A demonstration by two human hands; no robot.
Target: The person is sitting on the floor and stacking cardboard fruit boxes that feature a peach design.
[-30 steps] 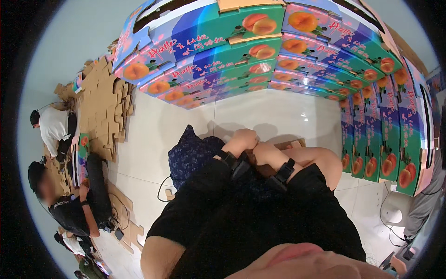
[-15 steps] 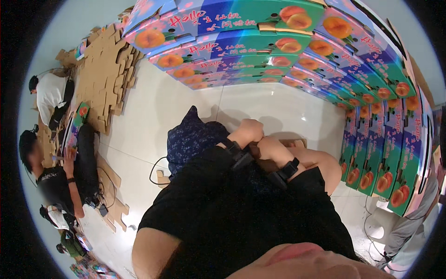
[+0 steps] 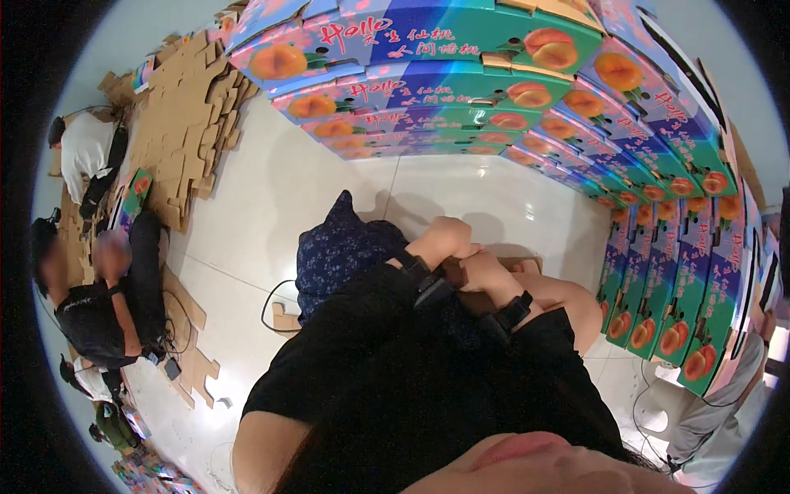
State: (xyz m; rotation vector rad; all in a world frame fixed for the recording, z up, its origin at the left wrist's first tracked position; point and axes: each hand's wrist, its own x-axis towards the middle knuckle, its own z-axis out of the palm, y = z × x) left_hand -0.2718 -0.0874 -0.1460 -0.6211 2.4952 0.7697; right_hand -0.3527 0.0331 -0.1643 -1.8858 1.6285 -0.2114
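My left hand (image 3: 443, 238) is bent inward in front of my body, its fingers curled and its fingertips by my right hand (image 3: 481, 270). The two hands lie close together over my lap. My right hand's fingers are mostly hidden beneath and behind the left, and no held thing can be made out. Both wrists wear black bands, the left band (image 3: 428, 284) and the right band (image 3: 506, 313). Below the hands are my bare right knee (image 3: 568, 298) and dark blue patterned cloth (image 3: 350, 255) over my left side.
Stacked colourful fruit cartons (image 3: 428, 86) form a wall ahead and along the right. Flattened brown cardboard (image 3: 177, 123) lies to the left on pale tiles. Several people sit at the left, one in black (image 3: 95, 325). Grey trousers (image 3: 712, 412) and a cable show at the right.
My hands stay together over my lap, with the left fingertips showing more now. At the left, the person in black has shifted posture and their forearm is more raised. The view has shifted slightly.
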